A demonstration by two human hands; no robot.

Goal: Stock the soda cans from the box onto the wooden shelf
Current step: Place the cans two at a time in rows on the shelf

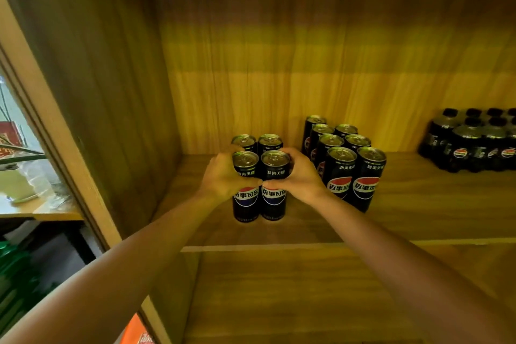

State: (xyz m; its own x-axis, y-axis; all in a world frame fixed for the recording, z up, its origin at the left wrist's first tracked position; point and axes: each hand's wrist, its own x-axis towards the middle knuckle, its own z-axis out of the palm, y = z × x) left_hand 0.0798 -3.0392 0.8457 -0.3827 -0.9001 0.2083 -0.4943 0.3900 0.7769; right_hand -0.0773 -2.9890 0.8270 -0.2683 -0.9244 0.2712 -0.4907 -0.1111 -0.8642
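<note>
Left hand (220, 176) and right hand (300, 176) clamp four-can cluster (259, 176) from both sides, thumbs meeting in front — squeeze keeps block square. Cluster on wooden shelf (405, 204), just left of stocked cans (346, 165) — likely extending rows.

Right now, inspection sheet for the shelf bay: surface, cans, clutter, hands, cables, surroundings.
Surface: wooden shelf, bare board in front.
Job's things: four-can cluster upright, held; stocked can block apart to its right. Box not in view.
Clutter: bottle pack far right.
Hands: left hand and right hand clasp the cluster, thumbs meeting in front.
Cables: thin dark lines at far left, unclear.
Surroundings: lower shelf; blurred items outside, left.
</note>
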